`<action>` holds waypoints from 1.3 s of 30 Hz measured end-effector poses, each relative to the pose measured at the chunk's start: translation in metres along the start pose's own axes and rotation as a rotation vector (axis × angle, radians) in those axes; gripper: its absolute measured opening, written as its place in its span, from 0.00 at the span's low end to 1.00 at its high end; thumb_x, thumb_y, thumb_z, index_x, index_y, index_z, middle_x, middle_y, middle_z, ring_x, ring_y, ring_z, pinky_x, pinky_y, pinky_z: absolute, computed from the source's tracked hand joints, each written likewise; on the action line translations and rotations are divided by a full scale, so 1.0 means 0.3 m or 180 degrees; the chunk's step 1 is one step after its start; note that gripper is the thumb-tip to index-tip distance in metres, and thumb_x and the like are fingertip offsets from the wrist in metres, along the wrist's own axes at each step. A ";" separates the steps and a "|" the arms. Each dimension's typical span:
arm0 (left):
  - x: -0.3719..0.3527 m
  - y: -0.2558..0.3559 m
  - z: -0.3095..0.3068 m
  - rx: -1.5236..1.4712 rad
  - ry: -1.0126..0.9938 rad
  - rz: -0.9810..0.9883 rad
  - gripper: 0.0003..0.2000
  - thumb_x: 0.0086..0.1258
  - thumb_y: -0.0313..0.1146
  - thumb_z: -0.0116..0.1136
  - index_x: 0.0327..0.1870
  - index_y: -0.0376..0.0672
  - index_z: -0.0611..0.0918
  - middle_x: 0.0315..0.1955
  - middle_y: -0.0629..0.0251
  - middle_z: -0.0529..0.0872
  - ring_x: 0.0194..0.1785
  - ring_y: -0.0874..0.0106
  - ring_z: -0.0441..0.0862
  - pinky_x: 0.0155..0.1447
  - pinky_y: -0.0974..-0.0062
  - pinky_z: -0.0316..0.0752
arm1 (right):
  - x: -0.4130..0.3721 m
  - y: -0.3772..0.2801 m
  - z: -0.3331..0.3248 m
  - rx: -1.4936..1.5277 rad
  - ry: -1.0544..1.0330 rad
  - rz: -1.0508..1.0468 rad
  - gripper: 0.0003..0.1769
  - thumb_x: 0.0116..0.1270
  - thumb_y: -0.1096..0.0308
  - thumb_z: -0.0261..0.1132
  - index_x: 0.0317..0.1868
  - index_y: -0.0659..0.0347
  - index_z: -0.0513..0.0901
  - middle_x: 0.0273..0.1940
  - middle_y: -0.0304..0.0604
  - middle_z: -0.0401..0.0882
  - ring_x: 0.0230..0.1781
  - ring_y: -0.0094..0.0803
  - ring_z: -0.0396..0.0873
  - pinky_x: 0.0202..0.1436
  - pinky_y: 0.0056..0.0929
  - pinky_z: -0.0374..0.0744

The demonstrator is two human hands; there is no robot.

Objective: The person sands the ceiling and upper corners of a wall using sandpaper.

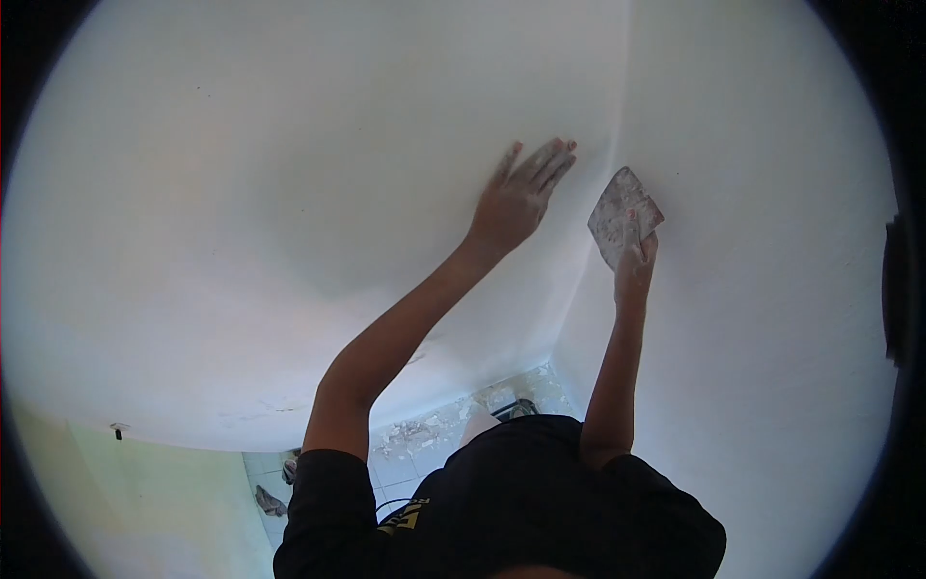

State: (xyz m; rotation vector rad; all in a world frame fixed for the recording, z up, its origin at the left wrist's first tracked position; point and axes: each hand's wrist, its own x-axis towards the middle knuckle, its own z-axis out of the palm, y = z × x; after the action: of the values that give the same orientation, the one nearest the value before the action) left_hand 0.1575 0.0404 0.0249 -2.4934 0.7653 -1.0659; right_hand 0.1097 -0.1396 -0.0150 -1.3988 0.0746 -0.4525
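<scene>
- Black shirt [521, 502] lowest, both arms raised from it.
- Right hand [635, 268] grasps a speckled sheet [622, 207], held flat on the wall [762, 289] just right of the corner [620, 106].
- Left hand [519, 201] released, fingers spread, palm touching the wall left of the corner.
- Rubble [434, 429] on the floor [397, 475] below.

We're in a room under renovation, white plastered walls [241, 193] meeting at a corner [617, 145], plaster scraps [424, 429] on tiles [395, 475] below it
</scene>
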 end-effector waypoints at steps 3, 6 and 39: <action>-0.022 -0.056 -0.089 0.0258 0.0096 -0.0172 0.27 0.71 0.44 0.51 0.73 0.63 0.64 0.75 0.84 0.57 0.76 0.80 0.53 0.77 0.52 0.49 | -0.030 -0.049 0.048 0.0154 0.0300 -0.0126 0.25 0.78 0.61 0.49 0.63 0.75 0.68 0.59 0.56 0.74 0.60 0.42 0.73 0.65 0.37 0.69; -0.089 -0.102 -0.125 0.0488 0.0142 -0.0296 0.27 0.72 0.47 0.50 0.73 0.67 0.64 0.75 0.85 0.57 0.76 0.80 0.55 0.75 0.49 0.52 | 0.003 0.063 0.080 0.0178 0.0459 -0.0657 0.24 0.79 0.64 0.46 0.63 0.76 0.67 0.60 0.58 0.73 0.61 0.46 0.73 0.66 0.39 0.69; -0.948 0.052 0.153 0.0975 0.0061 -0.1345 0.21 0.72 0.46 0.53 0.67 0.66 0.74 0.75 0.75 0.59 0.79 0.68 0.47 0.73 0.34 0.31 | -0.127 0.530 0.444 -0.1542 -0.0310 -0.3742 0.23 0.71 0.59 0.52 0.65 0.43 0.75 0.74 0.45 0.57 0.77 0.52 0.48 0.76 0.59 0.38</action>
State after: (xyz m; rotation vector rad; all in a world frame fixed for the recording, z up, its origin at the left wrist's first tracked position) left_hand 0.0218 0.1990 -0.1740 -2.4272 0.0599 -1.2339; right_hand 0.1585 0.0139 -0.1511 -1.8439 -0.8066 -1.3951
